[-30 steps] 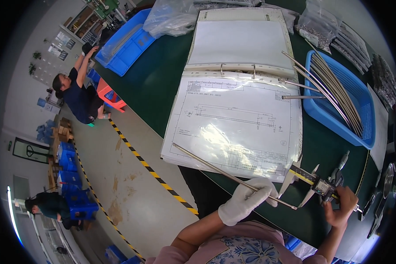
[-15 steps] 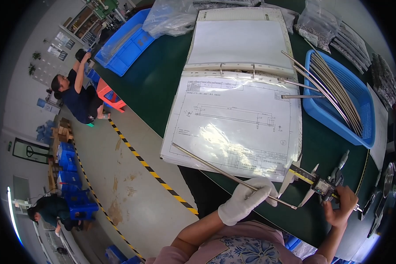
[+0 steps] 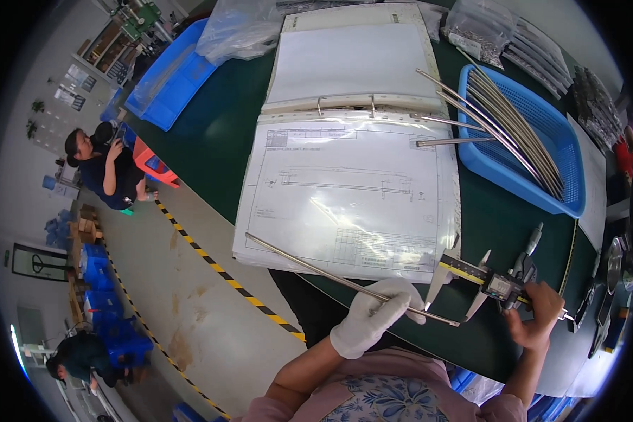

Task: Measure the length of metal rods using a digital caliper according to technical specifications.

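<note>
At five o'clock, the white-gloved left hand (image 3: 378, 316) is wrapped around a long, thin silver metal rod (image 3: 306, 262); at four o'clock, the bare right hand (image 3: 536, 314) grips a black-and-silver digital caliper (image 3: 498, 286), jaws apart.

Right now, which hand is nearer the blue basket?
Right: the right hand, holding the caliper, is below the basket in view. The left hand, gripping a rod, is farther, lower left.
</note>
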Demonstrator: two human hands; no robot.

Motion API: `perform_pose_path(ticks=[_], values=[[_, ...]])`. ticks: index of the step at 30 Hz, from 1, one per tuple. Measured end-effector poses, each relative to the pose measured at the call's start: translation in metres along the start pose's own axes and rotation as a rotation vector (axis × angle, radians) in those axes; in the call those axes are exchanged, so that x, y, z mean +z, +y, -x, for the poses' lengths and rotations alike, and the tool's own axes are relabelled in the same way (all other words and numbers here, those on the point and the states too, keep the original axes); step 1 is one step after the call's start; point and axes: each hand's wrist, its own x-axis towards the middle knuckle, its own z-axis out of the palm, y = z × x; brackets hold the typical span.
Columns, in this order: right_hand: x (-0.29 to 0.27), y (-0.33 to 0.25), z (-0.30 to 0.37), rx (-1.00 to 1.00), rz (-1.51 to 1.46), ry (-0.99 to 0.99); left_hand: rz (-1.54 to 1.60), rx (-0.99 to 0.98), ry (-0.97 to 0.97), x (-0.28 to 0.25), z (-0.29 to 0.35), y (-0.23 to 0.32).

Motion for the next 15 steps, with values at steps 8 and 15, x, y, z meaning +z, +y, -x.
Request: perform_pose_path(ticks=[8,15], values=[[-0.004,-0.002,-0.002,0.02,-0.012,-0.025,-0.112,0.038,0.14,0.008,-0.001,0.001],[-0.003,-0.002,-0.008,-0.009,-0.04,-0.021,-0.121,0.02,0.202,0.009,-0.002,0.004]])
